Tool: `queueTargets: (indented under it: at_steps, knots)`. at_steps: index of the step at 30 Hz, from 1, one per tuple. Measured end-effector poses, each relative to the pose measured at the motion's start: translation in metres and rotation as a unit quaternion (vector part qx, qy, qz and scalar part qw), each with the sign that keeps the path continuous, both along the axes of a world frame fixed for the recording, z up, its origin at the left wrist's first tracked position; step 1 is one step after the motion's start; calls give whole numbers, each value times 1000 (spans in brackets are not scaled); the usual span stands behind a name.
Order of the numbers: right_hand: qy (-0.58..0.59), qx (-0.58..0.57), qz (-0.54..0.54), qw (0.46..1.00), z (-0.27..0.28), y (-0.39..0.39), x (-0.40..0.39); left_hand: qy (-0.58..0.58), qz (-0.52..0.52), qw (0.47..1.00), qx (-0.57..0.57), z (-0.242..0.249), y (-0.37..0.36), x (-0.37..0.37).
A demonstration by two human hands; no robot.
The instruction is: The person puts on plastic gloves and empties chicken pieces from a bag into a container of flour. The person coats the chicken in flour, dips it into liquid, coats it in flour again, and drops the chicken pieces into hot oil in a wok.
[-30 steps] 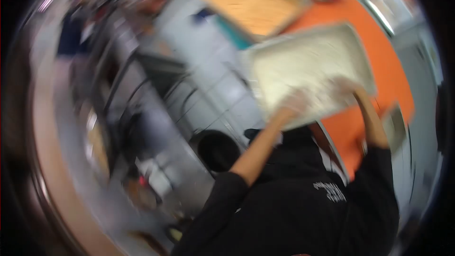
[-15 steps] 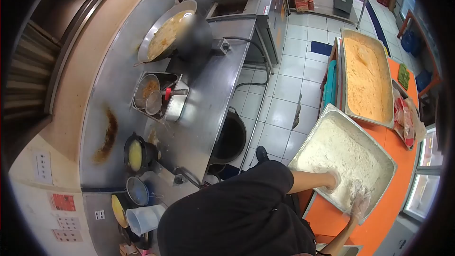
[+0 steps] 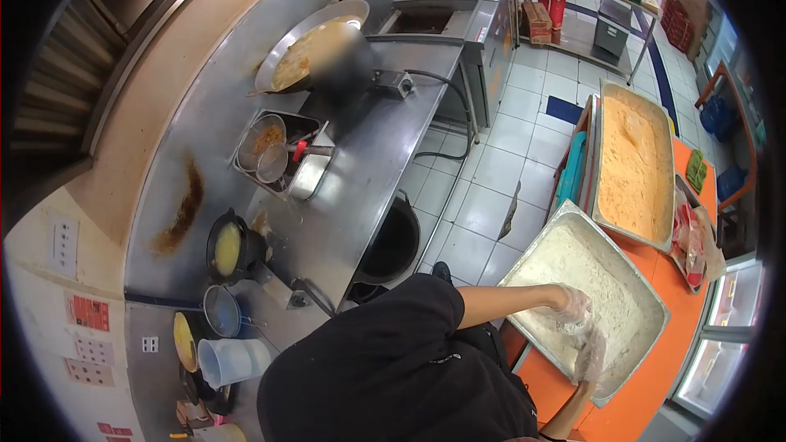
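Observation:
Both my hands wear clear plastic gloves dusted with flour and meet over the near side of a metal tray (image 3: 536,233) of pale flour (image 3: 610,278). My left hand (image 3: 573,304) curls inward from the upper side. My right hand (image 3: 591,358) comes up from the lower edge, its fingers bent towards the left. A whitish floury clump shows between them; what it is, I cannot make out. The tray sits tilted at an angle on an orange table (image 3: 651,266).
Behind the flour tray lies a long tray of orange batter-like mix (image 3: 630,172), with a red-and-white plastic bag (image 3: 692,237) beside it. To the left, a steel counter (image 3: 360,188) carries a wok (image 3: 307,49), strainers (image 3: 266,143) and a clear plastic container (image 3: 233,362). A dark pot (image 3: 393,237) stands below.
My hands have come together: the left has lifted off the flour and the right has moved left towards it. The camera view has shifted slightly.

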State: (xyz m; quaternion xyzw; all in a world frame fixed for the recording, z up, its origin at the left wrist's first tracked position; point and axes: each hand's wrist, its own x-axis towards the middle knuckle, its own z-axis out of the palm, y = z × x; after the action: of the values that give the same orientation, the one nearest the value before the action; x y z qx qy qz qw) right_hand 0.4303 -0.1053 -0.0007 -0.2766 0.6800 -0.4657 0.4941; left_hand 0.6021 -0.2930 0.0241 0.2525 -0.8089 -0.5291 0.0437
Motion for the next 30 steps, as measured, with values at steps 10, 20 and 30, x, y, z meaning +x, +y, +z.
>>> queueTargets:
  at_steps: [10, 20, 30]
  knots:
    - [-142, -84, 8, 986, -70, 4, -16, -36, -8, 999, -20, -6, -24, 35]
    - [296, 98, -11, 950, 52, -19, 36, 38, 101, 956, 273, 141, -87, 194]
    - [110, -209, 70, 969, 240, -232, 104, 212, 337, 842, 365, 98, -126, 446]
